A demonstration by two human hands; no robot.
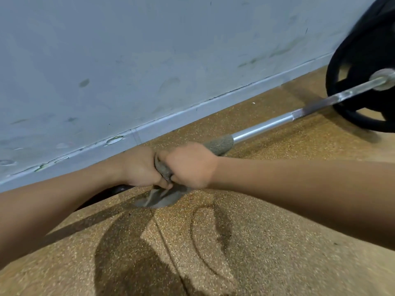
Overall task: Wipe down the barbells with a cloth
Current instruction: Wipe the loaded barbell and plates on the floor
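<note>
Close along the far wall (128,60), the barbell (267,126) runs near-left to far-right toward its black plate (363,60), both hands (139,167) (190,165) clenching the grey cloth (220,144) around it.

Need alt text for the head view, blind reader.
Both hands, left hand and right hand, grip a grey cloth wrapped round a barbell lying on a speckled tan floor beside a pale wall. A black weight plate sits at the bar's right end.

Scuffed pale blue-grey wall (149,50), matching skirting board (213,107), speckled tan floor (277,253) with dark marks
</note>
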